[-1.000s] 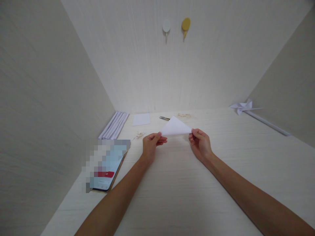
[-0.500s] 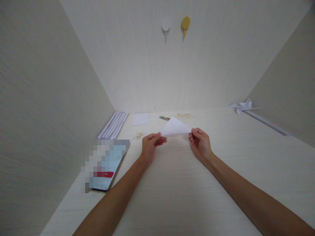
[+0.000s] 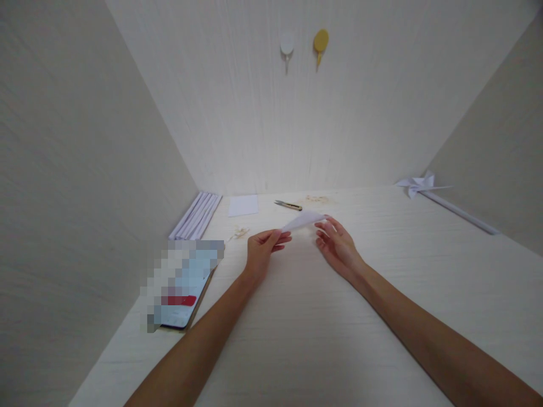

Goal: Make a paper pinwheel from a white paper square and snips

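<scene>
A folded piece of white paper (image 3: 304,219) is held above the table, tilted and seen nearly edge-on. The thumb and fingers of my left hand (image 3: 261,251) pinch its left corner. At the right corner, the index fingertip of my right hand (image 3: 339,246) touches the paper. The thumb and other fingers of that hand are spread apart below it. Just behind the paper lies a pair of thread snips (image 3: 289,205) with dark blades pointing left.
A phone (image 3: 190,288), partly pixelated, lies at left, with several rolled paper sticks (image 3: 195,216) behind it. Nearby are a white paper square (image 3: 243,205) and small scraps (image 3: 240,233). A paper pinwheel (image 3: 419,183) rests by the right wall. Two hooks, one yellow (image 3: 321,40), hang on the back wall.
The folded paper has tipped from a broad triangle to a thin sliver, its right end rising. My right hand's fingers have loosened and spread, uncovering the snips' handle. My left hand keeps its pinch.
</scene>
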Action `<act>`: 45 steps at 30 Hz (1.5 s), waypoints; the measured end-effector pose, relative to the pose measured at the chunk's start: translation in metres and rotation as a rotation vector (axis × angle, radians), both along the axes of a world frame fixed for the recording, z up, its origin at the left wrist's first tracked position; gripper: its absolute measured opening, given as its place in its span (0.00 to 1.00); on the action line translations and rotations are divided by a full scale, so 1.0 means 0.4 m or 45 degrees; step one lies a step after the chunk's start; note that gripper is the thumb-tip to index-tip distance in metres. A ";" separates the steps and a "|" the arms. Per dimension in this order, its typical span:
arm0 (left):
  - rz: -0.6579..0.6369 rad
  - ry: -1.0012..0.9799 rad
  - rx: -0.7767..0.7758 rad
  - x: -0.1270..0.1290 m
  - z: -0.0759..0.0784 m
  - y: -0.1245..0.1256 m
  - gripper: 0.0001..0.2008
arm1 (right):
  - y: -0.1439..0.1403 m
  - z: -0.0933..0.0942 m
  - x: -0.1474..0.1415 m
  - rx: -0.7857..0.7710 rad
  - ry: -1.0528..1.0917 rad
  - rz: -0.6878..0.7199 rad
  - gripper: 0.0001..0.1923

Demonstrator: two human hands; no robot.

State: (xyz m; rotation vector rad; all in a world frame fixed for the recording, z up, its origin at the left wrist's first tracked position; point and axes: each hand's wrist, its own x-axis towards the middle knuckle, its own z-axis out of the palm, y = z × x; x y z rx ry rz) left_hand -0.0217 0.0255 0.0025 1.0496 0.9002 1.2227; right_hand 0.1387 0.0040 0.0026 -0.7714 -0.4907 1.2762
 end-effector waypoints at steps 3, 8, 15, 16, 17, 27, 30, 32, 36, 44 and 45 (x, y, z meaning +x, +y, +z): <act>-0.058 0.081 0.035 0.004 0.008 -0.008 0.12 | -0.008 -0.002 -0.009 -0.015 -0.021 0.217 0.17; -0.211 0.241 0.070 0.014 0.025 -0.023 0.10 | -0.009 -0.015 -0.014 0.078 -0.066 0.345 0.15; -0.337 0.315 0.050 0.019 0.020 -0.025 0.09 | -0.007 -0.018 -0.012 0.141 -0.080 0.345 0.13; -0.349 0.315 0.045 0.019 0.018 -0.025 0.09 | -0.007 -0.017 -0.012 0.145 -0.087 0.338 0.13; -0.360 0.315 0.042 0.018 0.017 -0.025 0.10 | -0.008 -0.015 -0.012 0.149 -0.094 0.329 0.12; -0.273 0.279 0.059 0.022 0.015 -0.026 0.12 | -0.011 -0.002 -0.012 0.111 -0.066 0.202 0.13; -0.128 0.266 0.143 0.018 0.018 -0.023 0.10 | -0.013 0.000 -0.017 0.108 -0.143 0.194 0.12; -0.027 0.221 0.212 0.016 0.018 -0.018 0.08 | -0.016 0.001 -0.021 0.102 -0.210 0.202 0.12; 0.019 0.049 0.255 0.020 0.013 -0.013 0.08 | -0.021 -0.001 -0.030 0.088 -0.293 0.224 0.13; 0.030 -0.074 0.206 0.048 0.018 -0.024 0.05 | -0.028 -0.007 -0.050 0.116 -0.326 0.248 0.13; 0.038 -0.074 0.195 0.050 0.018 -0.024 0.05 | -0.030 -0.007 -0.054 0.122 -0.320 0.260 0.13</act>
